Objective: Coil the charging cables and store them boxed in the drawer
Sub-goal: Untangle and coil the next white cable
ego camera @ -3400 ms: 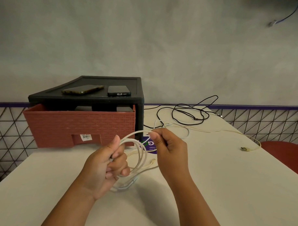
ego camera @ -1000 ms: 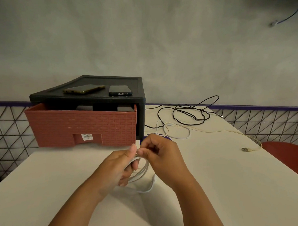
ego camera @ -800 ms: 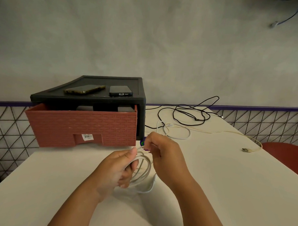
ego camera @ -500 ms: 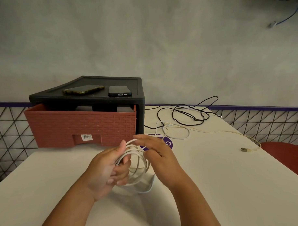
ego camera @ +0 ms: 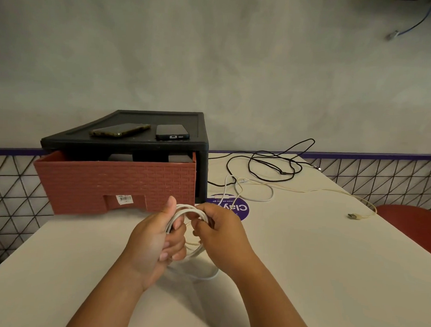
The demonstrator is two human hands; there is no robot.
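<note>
My left hand [ego camera: 155, 239] grips a coil of white cable [ego camera: 183, 210] above the table, thumb up against the loops. My right hand [ego camera: 221, 234] pinches the same coil on its right side. The white cable's loose tail [ego camera: 257, 196] runs back across the table. A cream cable [ego camera: 330, 191] with a USB plug lies to the right, and a black cable [ego camera: 270, 162] lies tangled behind it. The red-brown drawer [ego camera: 116, 182] stands pulled out of its black cabinet [ego camera: 161, 143].
Two phones [ego camera: 120, 130] [ego camera: 172, 132] lie on top of the cabinet. A purple round sticker [ego camera: 237, 208] marks the white table [ego camera: 328, 265]. A red chair seat [ego camera: 412, 224] sits off the right edge. A wire grid fence runs behind the table.
My right hand laid another loop of white cable onto the coil and came back down to pinch it. The loose tail on the table has grown shorter.
</note>
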